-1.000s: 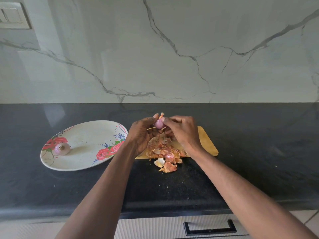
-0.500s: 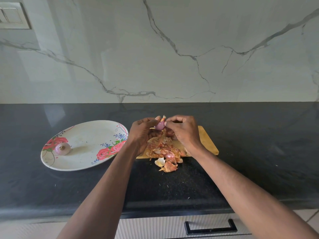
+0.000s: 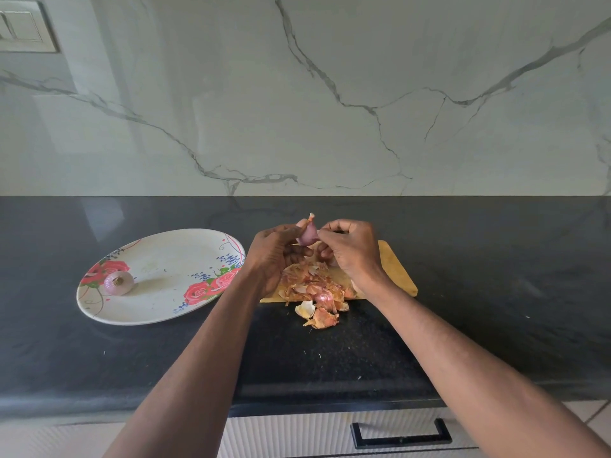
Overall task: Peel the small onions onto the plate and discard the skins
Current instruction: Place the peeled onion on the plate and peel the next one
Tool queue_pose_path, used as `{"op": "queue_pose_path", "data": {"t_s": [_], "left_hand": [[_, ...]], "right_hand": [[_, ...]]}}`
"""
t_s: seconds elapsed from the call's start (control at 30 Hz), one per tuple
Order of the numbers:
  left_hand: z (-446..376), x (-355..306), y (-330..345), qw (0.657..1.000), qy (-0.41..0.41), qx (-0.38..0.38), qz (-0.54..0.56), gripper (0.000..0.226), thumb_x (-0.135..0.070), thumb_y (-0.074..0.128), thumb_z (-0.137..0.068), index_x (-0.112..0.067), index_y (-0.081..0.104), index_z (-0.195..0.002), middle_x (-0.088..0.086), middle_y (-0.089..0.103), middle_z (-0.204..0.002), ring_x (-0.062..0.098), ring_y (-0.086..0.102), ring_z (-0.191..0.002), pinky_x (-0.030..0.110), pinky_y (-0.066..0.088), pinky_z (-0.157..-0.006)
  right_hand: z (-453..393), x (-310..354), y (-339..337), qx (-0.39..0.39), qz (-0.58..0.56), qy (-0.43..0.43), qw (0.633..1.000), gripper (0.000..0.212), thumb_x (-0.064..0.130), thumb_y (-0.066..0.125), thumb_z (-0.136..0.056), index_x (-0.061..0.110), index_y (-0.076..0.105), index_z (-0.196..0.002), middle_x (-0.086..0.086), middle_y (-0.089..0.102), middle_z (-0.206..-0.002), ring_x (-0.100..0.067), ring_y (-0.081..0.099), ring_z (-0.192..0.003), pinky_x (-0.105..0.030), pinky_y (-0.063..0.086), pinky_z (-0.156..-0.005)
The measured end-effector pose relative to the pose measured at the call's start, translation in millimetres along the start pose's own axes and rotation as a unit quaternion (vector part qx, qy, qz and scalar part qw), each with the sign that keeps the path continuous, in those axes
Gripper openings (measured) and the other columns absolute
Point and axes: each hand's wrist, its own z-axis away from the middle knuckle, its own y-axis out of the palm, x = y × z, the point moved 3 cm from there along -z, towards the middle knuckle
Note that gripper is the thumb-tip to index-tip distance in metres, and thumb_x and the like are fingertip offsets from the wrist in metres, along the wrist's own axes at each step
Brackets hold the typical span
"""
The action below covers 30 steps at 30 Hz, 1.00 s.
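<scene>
Onion [image 3: 307, 233] sits pinched between left hand [image 3: 276, 256] and right hand [image 3: 352, 247], above the skins [image 3: 314, 287] on the board [image 3: 395, 271]; plate [image 3: 165, 259] at nine o'clock holds a peeled onion [image 3: 118, 283].

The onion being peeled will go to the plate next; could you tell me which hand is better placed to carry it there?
Probably the left hand: it already grips the onion, and the plate lies on its side. The right hand only pinches at the skin and would have to cross over.
</scene>
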Motion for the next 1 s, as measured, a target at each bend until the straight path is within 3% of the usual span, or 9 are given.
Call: {"op": "queue_pose_path", "data": {"t_s": [0.23, 0.4, 0.57, 0.77, 0.9, 1.0], "left_hand": [[-2.6, 0.7, -4.7, 1.0, 0.002, -0.025, 0.012, 0.016, -0.015, 0.063, -0.097, -0.002, 0.07, -0.103, 0.013, 0.072, -0.089, 0.018, 0.064, -0.069, 0.028, 0.049, -0.057], [-4.7, 1.7, -7.4, 0.998, -0.002, -0.047, 0.038, 0.015, -0.012, 0.065, -0.096, 0.001, 0.069, -0.1, 0.018, 0.071, -0.09, 0.02, 0.065, -0.07, 0.027, 0.056, -0.063], [-7.8, 3.2, -11.5, 0.994, -0.022, -0.065, 0.084, 0.033, -0.024, 0.071, -0.092, 0.007, 0.068, -0.104, 0.021, 0.071, -0.092, 0.022, 0.068, -0.074, 0.029, 0.059, -0.074], [-8.5, 2.8, -12.6, 0.991, -0.031, -0.083, 0.099, 0.041, -0.031, 0.065, -0.096, 0.006, 0.064, -0.113, 0.02, 0.071, -0.094, 0.02, 0.069, -0.071, 0.025, 0.057, -0.06], [-8.9, 0.8, -16.5, 0.988, -0.022, -0.106, 0.111, 0.041, -0.034, 0.058, -0.101, 0.005, 0.061, -0.113, 0.024, 0.073, -0.105, 0.019, 0.07, -0.07, 0.025, 0.056, -0.06], [-6.7, -1.3, -15.7, 0.985, -0.031, -0.081, 0.146, 0.039, -0.031, 0.05, -0.105, 0.006, 0.058, -0.115, 0.024, 0.071, -0.1, 0.021, 0.068, -0.07, 0.026, 0.057, -0.062]], "right_hand": [[-3.8, -5.2, 1.1, 0.024, -0.02, 0.008, 0.999, 0.008, 0.007, 0.075, -0.083, 0.001, 0.073, -0.078, -0.01, 0.067, -0.06, -0.013, 0.058, -0.049, -0.024, 0.048, -0.048], [-4.3, -6.6, 2.0, 0.037, -0.017, 0.012, 0.999, 0.008, 0.006, 0.072, -0.085, 0.002, 0.073, -0.078, -0.011, 0.067, -0.062, -0.013, 0.058, -0.05, -0.027, 0.051, -0.051], [-4.7, -7.9, 6.0, 0.072, -0.019, 0.012, 0.997, 0.012, 0.002, 0.072, -0.083, 0.0, 0.071, -0.072, -0.011, 0.064, -0.058, -0.018, 0.058, -0.051, -0.029, 0.049, -0.051], [-4.8, -7.5, 8.5, 0.089, -0.029, 0.016, 0.995, 0.011, -0.001, 0.069, -0.081, -0.004, 0.07, -0.071, -0.011, 0.062, -0.057, -0.019, 0.058, -0.052, -0.03, 0.047, -0.049], [-5.8, -7.4, 5.6, 0.083, -0.055, 0.035, 0.994, 0.013, -0.002, 0.065, -0.082, -0.008, 0.067, -0.071, -0.014, 0.061, -0.056, -0.017, 0.054, -0.047, -0.029, 0.043, -0.05], [-7.2, -7.9, 2.4, 0.083, -0.034, 0.029, 0.996, 0.016, 0.001, 0.064, -0.083, -0.01, 0.065, -0.071, -0.015, 0.061, -0.055, -0.018, 0.053, -0.044, -0.028, 0.042, -0.047]]}}
